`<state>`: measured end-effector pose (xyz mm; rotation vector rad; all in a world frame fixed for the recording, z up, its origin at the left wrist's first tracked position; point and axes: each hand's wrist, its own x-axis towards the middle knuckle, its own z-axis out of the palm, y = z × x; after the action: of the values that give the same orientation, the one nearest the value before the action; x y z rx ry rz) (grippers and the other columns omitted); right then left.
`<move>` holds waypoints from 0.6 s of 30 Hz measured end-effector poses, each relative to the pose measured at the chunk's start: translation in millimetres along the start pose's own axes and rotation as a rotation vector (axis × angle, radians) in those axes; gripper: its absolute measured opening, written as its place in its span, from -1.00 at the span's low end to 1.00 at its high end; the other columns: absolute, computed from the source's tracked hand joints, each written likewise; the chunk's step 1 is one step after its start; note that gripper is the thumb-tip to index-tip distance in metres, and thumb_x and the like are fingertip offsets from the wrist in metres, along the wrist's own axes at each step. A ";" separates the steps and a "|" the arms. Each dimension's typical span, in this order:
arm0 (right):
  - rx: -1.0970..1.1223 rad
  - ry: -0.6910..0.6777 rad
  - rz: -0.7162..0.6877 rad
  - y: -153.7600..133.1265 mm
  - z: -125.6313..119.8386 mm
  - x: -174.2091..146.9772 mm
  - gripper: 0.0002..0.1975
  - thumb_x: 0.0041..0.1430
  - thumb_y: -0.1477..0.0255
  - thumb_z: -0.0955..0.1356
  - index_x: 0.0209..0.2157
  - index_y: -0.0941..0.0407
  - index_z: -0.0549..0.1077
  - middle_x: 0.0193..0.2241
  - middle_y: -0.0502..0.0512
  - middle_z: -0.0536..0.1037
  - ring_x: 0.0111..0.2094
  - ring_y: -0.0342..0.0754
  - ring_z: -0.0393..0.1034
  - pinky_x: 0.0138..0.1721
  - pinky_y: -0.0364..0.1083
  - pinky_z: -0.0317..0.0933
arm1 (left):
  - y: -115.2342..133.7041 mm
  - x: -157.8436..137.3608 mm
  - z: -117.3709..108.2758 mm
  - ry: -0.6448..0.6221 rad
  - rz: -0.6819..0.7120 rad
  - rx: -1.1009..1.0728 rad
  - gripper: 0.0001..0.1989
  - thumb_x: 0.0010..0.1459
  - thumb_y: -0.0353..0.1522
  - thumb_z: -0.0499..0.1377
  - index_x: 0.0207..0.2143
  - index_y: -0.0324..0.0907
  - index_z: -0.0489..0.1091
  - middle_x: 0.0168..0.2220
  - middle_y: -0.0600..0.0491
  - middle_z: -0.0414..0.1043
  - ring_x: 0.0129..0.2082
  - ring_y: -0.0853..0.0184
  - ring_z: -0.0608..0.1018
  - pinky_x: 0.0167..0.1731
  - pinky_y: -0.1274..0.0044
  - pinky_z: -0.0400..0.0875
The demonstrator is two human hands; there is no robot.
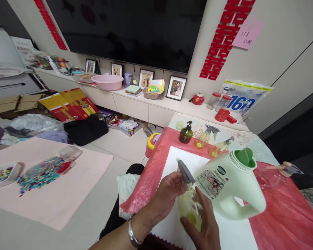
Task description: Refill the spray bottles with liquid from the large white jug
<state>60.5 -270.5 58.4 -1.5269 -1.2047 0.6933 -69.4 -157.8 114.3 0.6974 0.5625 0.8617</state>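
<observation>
A clear spray bottle [188, 205] with a little yellowish liquid inside is held upright over the white sheet [172, 163]. My left hand [169, 191], with a silver bangle at the wrist, pinches the collar of its grey spray head [185, 172]. Around the bottle's body wrap the fingers of my right hand [208, 222]. Just right of it stands a large pale green jug [232, 187], with a green cup-like piece [246, 157] in its mouth. Behind are a dark green pump bottle [186, 134] and two yellowish spray bottles, one upright [202, 139], one leaning [219, 148].
A clear bottle with a grey spray head [272, 177] lies on the red cover [297, 205] at right. Glass jars [214, 100] and a pink basin [108, 82] stand on the cabinet. Scattered beads [41, 175] cover part of a pink-topped table at left.
</observation>
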 end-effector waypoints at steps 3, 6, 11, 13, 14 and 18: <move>-0.185 0.072 -0.077 13.0 5.3 0.3 -0.22 0.30 0.01 0.40 0.41 -0.16 0.04 0.25 0.15 0.18 0.23 0.28 0.15 0.15 0.22 0.26 | -10.5 8.2 3.8 0.087 0.028 -0.076 -0.56 -0.24 -0.25 0.58 -0.30 -0.21 0.58 -0.24 -0.04 0.65 -0.20 0.25 0.60 -0.04 0.42 0.38; -0.250 0.131 -0.121 23.3 8.1 1.7 -0.16 0.27 0.01 0.43 0.43 -0.15 0.02 0.21 0.23 0.17 0.22 0.39 0.12 0.20 0.40 0.13 | -16.9 12.0 12.7 0.174 0.033 -0.112 -0.56 -0.26 -0.27 0.58 -0.31 -0.22 0.57 -0.28 -0.02 0.65 -0.26 0.28 0.60 -0.12 0.44 0.41; -0.202 0.156 -0.033 17.6 9.3 4.1 -0.12 0.23 -0.08 0.44 0.42 -0.15 0.04 0.26 0.23 0.13 0.26 0.40 0.08 0.23 0.41 0.09 | -17.0 14.4 27.9 0.271 0.032 -0.144 -0.55 -0.27 -0.29 0.57 -0.30 -0.23 0.56 -0.35 0.00 0.65 -0.40 0.31 0.59 -0.29 0.48 0.43; -0.042 0.131 0.006 11.6 8.6 4.1 -0.13 0.20 -0.12 0.45 0.40 -0.15 0.09 0.31 0.16 0.09 0.32 0.35 0.02 0.30 0.34 0.06 | -13.3 16.6 28.9 0.291 0.052 -0.160 -0.54 -0.27 -0.29 0.57 -0.29 -0.22 0.56 -0.32 0.00 0.66 -0.36 0.30 0.61 -0.26 0.47 0.44; 0.105 0.106 0.049 8.9 8.1 3.6 -0.14 0.21 -0.13 0.44 0.39 -0.15 0.10 0.34 0.13 0.07 0.35 0.32 0.00 0.32 0.30 0.06 | -10.6 17.5 28.3 0.293 0.059 -0.169 -0.54 -0.27 -0.28 0.57 -0.28 -0.22 0.56 -0.31 0.00 0.66 -0.34 0.29 0.62 -0.23 0.47 0.45; 0.862 -0.034 0.485 3.4 6.4 -1.5 -0.14 0.21 -0.25 0.37 0.36 -0.10 0.15 0.33 0.20 0.16 0.27 0.29 0.21 0.14 0.24 0.33 | 2.0 15.8 24.9 0.194 0.047 -0.165 -0.51 -0.31 -0.27 0.60 -0.28 -0.21 0.58 -0.27 -0.01 0.67 -0.27 0.28 0.63 -0.14 0.47 0.45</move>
<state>55.6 -269.5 53.0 -1.0466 -0.4154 1.3476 -44.6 -151.7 129.3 0.4816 0.6419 1.0144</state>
